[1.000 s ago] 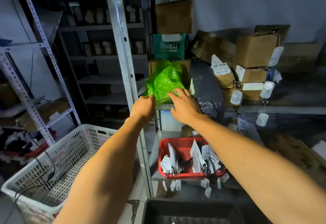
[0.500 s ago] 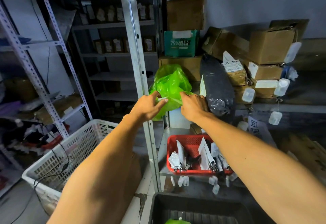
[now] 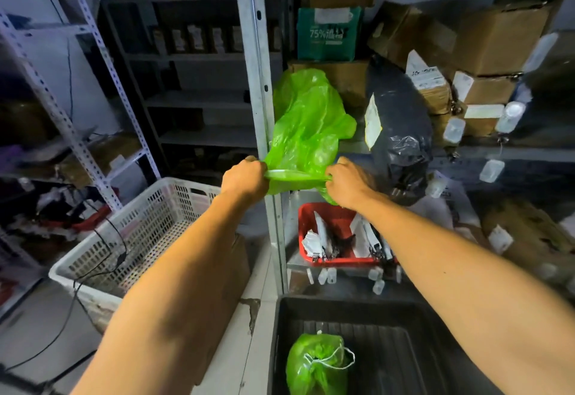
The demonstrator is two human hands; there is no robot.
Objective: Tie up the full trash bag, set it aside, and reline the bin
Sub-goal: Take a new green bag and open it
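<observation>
- Nearest: black bin at bottom of frame, a tied green bag with a white drawstring lay inside it, bottom left part.
- White mesh crate sat on the floor to the left, a black cable draped over its rim.
- Red basket with white clipped items sat on the low shelf, below the right forearm.
- Left hand was closed, pinching the left end of the fresh green bag edge.
- Right hand was closed on the right end of the same edge; edge was pulled taut between the two hands.
- Rest of that bag billowed up and beyond the hands, beside the metal shelf upright.
- Farther: black plastic parcel just right of the bag, teal box and cardboard boxes on the shelf behind.
</observation>
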